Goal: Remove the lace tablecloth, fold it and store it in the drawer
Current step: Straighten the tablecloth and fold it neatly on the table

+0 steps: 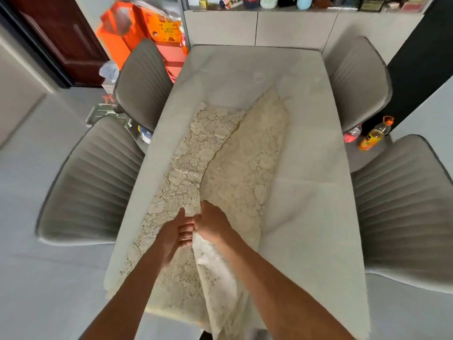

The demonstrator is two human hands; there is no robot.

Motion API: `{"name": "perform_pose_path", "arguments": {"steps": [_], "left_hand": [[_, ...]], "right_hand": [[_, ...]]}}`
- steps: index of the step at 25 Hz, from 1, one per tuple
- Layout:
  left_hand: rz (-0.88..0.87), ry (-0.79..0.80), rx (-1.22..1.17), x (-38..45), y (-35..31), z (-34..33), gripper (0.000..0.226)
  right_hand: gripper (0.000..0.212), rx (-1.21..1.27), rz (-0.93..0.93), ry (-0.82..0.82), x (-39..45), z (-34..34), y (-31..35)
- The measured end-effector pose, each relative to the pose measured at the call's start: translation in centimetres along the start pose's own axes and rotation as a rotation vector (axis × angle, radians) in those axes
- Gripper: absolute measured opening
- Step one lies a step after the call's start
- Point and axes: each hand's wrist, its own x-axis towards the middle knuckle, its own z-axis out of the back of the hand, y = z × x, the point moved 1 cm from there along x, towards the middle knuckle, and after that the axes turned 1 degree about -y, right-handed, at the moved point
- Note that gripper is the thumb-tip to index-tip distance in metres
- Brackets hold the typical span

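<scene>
I look down the length of a pale table [306, 168] where the lace tablecloth [245, 163] lies partly folded, its long axis running from the near edge toward the far end, leaning slightly right. The cloth's far tip points at the table's far right corner and stops well short of the far edge; its near end spills over the near edge and hangs below it. A lower layer spreads left, reaching the table's left edge near me, while a folded upper layer lies over the middle.

My left hand [175, 233] rests palm-open on the lower layer, fingers loosely spread, holding nothing that I can make out. My right hand [213, 223], just beside it and touching its fingertips, is closed on the edge of the upper fold, which bunches beneath the wrist.

The right half and the far third of the tabletop are bare. Four grey ribbed chairs [93, 177] crowd both long sides, tucked close. Orange bags [137, 28] stand beyond the far left chair; a juice bottle [376, 133] sits on the floor at right
</scene>
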Motion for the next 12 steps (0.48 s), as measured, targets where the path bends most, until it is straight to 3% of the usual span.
{"name": "perform_pose_path", "arguments": {"steps": [3,5,6,9,10,12], "left_hand": [[0.122,-0.094,0.045,1.1,0.4,7.7,0.066],[0.24,-0.054,0.17,2.1,1.7,10.2,0.084],[0.269,-0.041,0.246,2.6,2.3,10.5,0.09],[0.265,-0.147,0.379,4.4,2.9,10.1,0.084],[0.232,-0.204,0.389,5.2,2.9,10.0,0.071],[0.127,-0.276,0.355,6.4,3.3,9.9,0.027]], "right_hand": [[0.059,-0.175,-0.018,0.232,2.7,-5.0,3.6],[0.084,-0.341,-0.095,0.403,3.7,-7.3,3.8],[0.089,-0.295,-0.14,0.512,3.8,-8.0,3.3],[0.068,0.169,-0.248,0.738,3.2,-9.4,1.7],[0.056,0.272,-0.24,0.718,2.9,-9.8,1.0],[0.039,0.284,-0.184,0.429,2.4,-10.4,-0.9]]}}
